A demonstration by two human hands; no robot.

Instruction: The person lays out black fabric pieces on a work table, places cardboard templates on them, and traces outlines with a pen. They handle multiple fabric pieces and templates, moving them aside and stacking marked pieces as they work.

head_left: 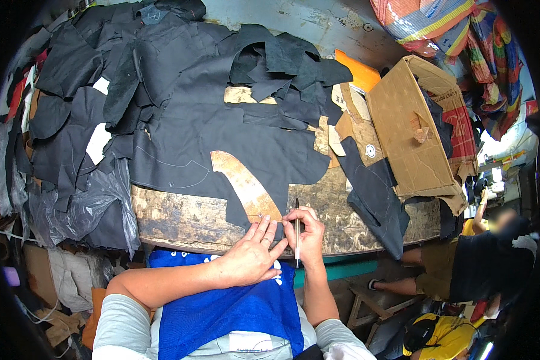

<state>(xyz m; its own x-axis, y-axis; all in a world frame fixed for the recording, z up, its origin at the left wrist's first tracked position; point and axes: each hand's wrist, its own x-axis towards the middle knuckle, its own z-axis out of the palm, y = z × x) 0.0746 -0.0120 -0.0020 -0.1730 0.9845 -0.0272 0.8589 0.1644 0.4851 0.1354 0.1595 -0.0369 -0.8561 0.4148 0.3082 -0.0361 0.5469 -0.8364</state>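
A curved, tan pattern template (243, 185) lies on a large sheet of black leather (264, 141) near the table's front edge. My left hand (251, 257) rests on the template's lower end, its fingers stretched out and pressing down. In my right hand (306, 234) is a pen (297, 243), its barrel slanting between thumb and fingers beside the template's lower right corner. The pen's writing tip cannot be made out clearly. To the left of the template, thin pale outlines run across the leather.
Black leather pieces (180, 78) heap over the table's back and left. A cardboard box (411, 132) stands at the right, with a loose black piece (375, 192) before it. Worn wood (174, 219) shows along the front edge. Two people (480, 264) are at the far right.
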